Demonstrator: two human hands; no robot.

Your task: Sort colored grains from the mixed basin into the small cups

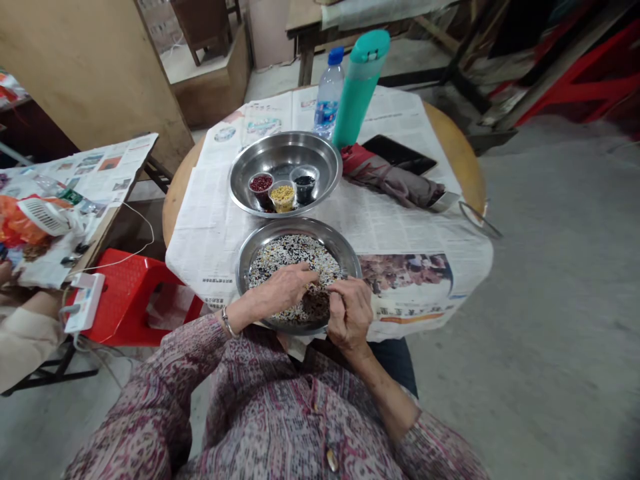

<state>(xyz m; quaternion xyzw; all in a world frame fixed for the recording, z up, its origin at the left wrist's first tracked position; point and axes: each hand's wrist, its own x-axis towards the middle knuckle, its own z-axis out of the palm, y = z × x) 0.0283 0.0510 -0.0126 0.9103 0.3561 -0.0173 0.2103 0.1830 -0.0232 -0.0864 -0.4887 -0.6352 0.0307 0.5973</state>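
Observation:
A round steel basin (353, 250) holds a spread of mixed white, black, yellow and dark red grains and beans (295, 257). Over its middle reaches my left hand (284, 288), fingers stretched out with their tips at the grains; its thumb is mostly hidden. My right hand (351, 308) is at the basin's right front edge, fingers curled and thumb pressed in; anything between them is too small to make out. Behind stands a second steel basin (285, 143) with three clear cups: dark red beans (261, 185), yellow beans (283, 194) and black beans (305, 183).
Newspaper covers the round table (205, 230). Toward its back stand a water bottle (329, 93) and a green bottle (361, 90), near a folded umbrella (390, 177) and a dark phone (400, 155). At left are a red stool (137, 300), a power strip (85, 303) and another person's arm (30, 327).

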